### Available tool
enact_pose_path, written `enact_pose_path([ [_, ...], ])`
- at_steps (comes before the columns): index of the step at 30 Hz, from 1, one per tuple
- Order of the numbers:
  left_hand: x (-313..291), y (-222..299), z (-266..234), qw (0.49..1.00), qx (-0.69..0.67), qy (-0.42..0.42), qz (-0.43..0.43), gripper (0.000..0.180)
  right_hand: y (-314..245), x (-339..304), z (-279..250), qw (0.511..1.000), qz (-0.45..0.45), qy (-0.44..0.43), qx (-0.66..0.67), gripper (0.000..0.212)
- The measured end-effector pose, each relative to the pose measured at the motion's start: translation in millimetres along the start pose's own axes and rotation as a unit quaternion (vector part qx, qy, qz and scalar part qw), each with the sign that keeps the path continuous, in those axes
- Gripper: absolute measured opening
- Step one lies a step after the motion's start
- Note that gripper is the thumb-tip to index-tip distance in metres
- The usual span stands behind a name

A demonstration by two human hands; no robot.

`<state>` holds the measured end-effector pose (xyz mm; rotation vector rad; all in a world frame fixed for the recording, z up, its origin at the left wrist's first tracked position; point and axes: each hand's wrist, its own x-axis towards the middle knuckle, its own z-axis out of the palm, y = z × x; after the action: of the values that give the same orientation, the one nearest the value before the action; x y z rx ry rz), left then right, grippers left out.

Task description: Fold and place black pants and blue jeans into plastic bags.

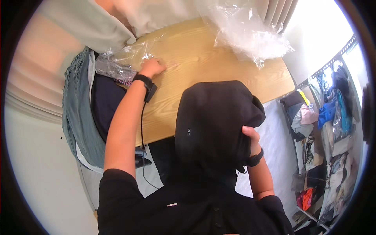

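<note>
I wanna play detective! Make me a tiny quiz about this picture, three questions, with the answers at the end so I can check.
1. Which hand holds the smooth, black, rounded cloth bundle?
2. True or false: a crinkled heap of clear plastic lies on the light-brown wooden table.
3. Which of these is nearest to the left hand?
a) bright red-orange cloth
b) thin, clear plastic wrapping
c) bright blue cloth

Key:
1. The right hand.
2. True.
3. b
</note>
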<state>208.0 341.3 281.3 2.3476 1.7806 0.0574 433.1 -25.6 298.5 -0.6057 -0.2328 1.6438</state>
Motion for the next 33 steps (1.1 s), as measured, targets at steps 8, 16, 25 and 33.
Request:
enact_pose_path([
  [8,-93.6,-43.2,-20.1,0.941,-0.149,0.004,0.305,0.015,1.0,-9.7,8.3,0.995,0.057,-0.073,0.032,0.051],
  [16,-144.3,-46.4,1.1,0.945,0.005,0.191,0.266,0.04,33.9,-7.0,20.7,0.991,0.112,-0.029,-0.074,0.053],
  [25,-164.0,-27.6,-21.4,0.974,-0.064,0.16,0.145,0.016,50.4,-6.8,38.0,0.989,0.056,-0.057,-0.123,0.05],
  [33,-200.0,-8.5,-33.7,0.916,-0.372,0.072,0.131,0.018,68.8,54.3,56.0,0.972,0.062,-0.037,-0.224,0.048],
])
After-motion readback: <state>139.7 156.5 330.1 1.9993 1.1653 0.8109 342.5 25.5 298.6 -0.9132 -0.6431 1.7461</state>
